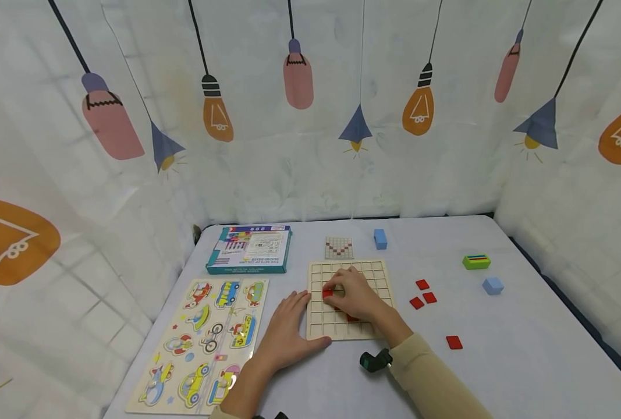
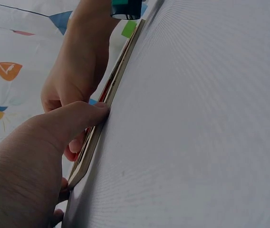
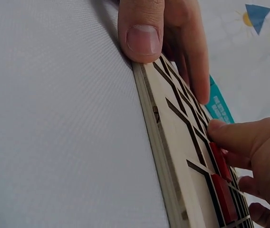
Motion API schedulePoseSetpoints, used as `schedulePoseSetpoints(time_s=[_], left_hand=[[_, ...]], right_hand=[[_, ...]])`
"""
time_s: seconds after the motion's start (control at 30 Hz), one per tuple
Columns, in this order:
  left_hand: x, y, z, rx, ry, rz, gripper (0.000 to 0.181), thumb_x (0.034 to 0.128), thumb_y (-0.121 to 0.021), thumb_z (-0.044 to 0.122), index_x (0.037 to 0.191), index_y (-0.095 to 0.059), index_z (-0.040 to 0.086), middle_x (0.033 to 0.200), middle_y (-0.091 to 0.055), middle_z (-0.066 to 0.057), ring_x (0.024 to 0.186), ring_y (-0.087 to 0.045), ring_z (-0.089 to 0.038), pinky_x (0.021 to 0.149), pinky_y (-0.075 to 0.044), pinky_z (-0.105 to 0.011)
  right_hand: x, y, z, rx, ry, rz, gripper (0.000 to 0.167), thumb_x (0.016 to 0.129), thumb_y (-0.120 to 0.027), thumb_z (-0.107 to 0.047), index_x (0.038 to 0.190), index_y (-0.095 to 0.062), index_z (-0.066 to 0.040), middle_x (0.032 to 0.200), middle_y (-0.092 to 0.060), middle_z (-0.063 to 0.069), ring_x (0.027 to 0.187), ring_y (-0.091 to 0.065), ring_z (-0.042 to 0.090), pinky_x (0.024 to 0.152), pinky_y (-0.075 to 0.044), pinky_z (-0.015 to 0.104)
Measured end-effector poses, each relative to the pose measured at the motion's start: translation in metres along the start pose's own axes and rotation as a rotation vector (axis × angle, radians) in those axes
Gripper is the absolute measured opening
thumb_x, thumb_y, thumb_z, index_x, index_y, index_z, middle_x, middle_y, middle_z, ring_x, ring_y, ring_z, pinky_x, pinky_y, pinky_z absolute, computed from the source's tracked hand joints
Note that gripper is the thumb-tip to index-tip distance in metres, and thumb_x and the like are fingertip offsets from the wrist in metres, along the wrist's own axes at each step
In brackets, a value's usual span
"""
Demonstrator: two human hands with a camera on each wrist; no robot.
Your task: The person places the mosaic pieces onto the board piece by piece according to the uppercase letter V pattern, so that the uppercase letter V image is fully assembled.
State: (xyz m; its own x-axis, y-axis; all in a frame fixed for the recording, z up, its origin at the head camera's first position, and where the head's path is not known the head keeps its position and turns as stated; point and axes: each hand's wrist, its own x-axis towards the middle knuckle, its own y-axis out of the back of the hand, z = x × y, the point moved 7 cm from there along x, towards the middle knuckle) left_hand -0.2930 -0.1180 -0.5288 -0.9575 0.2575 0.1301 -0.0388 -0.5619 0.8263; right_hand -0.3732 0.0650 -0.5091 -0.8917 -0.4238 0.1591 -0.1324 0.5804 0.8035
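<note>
A wooden grid board [image 1: 318,327] lies on the table in front of me. My right hand [image 1: 357,295] is over the board and pinches a red square tile [image 1: 327,294] between thumb and fingers, at the grid's left-middle part. Other red tiles [image 3: 224,198] sit in grid cells beneath that hand, partly hidden by it in the head view. My left hand [image 1: 289,333] rests at the board's lower left corner, fingers extended along the left side. Its thumb [image 3: 142,35] touches the near edge. Just behind the board lies a small pattern card [image 1: 339,248] with a red V-like figure.
Several loose red tiles [image 1: 429,297] lie right of the board. Blue blocks [image 1: 380,239] and a green block [image 1: 476,262] stand farther off. On the left are a vehicle puzzle board [image 1: 184,314] and a flat teal-edged box [image 1: 249,250]. A patterned curtain encloses the table.
</note>
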Motion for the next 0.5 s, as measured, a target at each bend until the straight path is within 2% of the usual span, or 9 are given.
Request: schedulePoseSetpoints(time_s=[0.2,0.5], left_hand=[[0.0003,-0.0003,-0.0002,0.004,0.003,-0.006,0.117,0.0788,-0.082,0.083,0.171,-0.045,0.02,0.178,-0.043,0.002,0.171,-0.029,-0.03,0.139,-0.029,-0.061],[0.001,-0.0019,-0.001,0.005,0.007,-0.004,0.116,0.079,-0.082,0.082,0.17,-0.046,0.019,0.178,-0.044,0.001,0.171,-0.03,-0.032,0.138,-0.029,-0.063]], right_hand=[[-0.0022,-0.0007,-0.0013,-0.008,-0.001,-0.001,0.024,0.099,-0.085,-0.035,0.122,-0.086,-0.026,0.122,-0.072,-0.006,0.11,-0.05,0.015,0.096,-0.046,0.041],[-0.0084,0.0036,-0.0011,-0.037,0.009,0.029,0.028,0.1,-0.084,-0.037,0.126,-0.084,-0.026,0.127,-0.072,-0.007,0.112,-0.052,0.015,0.099,-0.047,0.043]])
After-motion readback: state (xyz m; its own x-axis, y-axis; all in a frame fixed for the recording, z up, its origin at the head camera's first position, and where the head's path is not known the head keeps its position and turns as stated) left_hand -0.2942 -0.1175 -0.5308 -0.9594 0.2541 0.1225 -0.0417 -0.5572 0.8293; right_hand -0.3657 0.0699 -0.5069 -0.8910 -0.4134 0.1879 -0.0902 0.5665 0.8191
